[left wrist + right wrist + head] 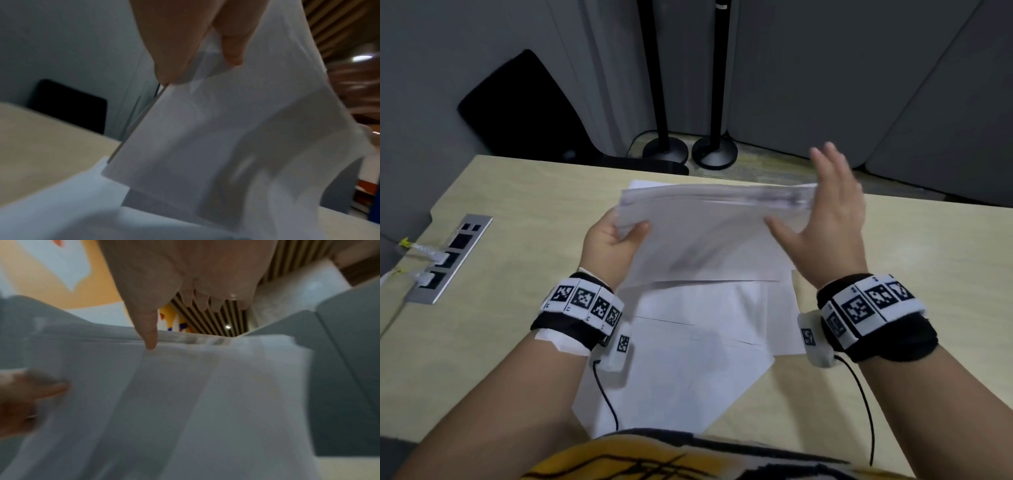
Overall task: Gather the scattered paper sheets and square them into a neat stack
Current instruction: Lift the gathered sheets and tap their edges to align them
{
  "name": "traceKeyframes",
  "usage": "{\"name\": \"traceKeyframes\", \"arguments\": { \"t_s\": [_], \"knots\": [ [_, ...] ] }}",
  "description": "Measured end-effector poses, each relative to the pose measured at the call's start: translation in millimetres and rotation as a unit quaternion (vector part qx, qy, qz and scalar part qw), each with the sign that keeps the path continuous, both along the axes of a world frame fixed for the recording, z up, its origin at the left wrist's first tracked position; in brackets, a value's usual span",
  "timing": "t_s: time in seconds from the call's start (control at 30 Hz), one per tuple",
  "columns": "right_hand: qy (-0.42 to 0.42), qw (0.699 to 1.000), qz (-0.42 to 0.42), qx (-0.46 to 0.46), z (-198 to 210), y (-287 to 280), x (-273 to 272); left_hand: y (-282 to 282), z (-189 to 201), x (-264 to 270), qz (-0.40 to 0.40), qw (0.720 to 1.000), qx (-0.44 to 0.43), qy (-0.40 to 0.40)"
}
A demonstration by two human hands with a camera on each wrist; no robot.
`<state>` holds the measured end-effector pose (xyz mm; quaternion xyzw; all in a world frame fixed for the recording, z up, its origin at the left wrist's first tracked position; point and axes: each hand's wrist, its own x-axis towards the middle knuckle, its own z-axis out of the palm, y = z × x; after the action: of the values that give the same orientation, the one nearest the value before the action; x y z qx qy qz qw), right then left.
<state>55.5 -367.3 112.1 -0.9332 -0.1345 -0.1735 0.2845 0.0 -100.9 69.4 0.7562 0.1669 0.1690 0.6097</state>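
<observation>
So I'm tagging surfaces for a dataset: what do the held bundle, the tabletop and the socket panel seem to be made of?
Held bundle: thin matte white paper; it bends and sags between the left hand and right hand.
Tabletop: probably pale wood-look laminate, with faint grain and low sheen.
Socket panel: seemingly brushed metal, grey with a dull shine, around dark plastic-looking outlets.

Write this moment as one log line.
left hand: holds white paper bundle | right hand: open at its edge | loose white sheets: on table

Held stack above loose sheets on desk (socket strip at L).
</observation>
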Motion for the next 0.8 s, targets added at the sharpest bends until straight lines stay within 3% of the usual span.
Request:
{"name": "traceKeyframes", "arguments": {
  "t_s": [0.13, 0.3, 0.4, 0.5, 0.63, 0.8],
  "knots": [
    [0.002, 0.989, 0.119, -0.086, 20.6, 30.2, -6.1, -19.4, 27.9, 8.2, -0.091, 0.986, 0.108, -0.085],
    [0.018, 0.985, 0.130, -0.111, 30.0, 33.3, -1.3, -26.2, 40.0, 17.0, -0.091, 0.976, 0.159, -0.117],
    [-0.002, 0.994, 0.107, 0.004, 29.6, 25.0, 0.4, -19.9, 35.8, 18.7, -0.049, 0.985, 0.131, -0.103],
    [0.009, 0.980, 0.103, 0.168, 34.4, 15.8, 4.8, -6.4, 23.5, 18.4, 0.019, 0.995, 0.074, -0.065],
    [0.054, 0.930, 0.105, 0.348, 39.5, 9.5, 8.8, -0.7, 21.4, 14.2, -0.028, 0.996, -0.069, -0.046],
    [0.148, 0.844, 0.134, 0.498, 33.4, 4.0, 9.0, -21.1, 41.0, 14.6, -0.027, 0.989, -0.126, -0.070]
  ]
}}
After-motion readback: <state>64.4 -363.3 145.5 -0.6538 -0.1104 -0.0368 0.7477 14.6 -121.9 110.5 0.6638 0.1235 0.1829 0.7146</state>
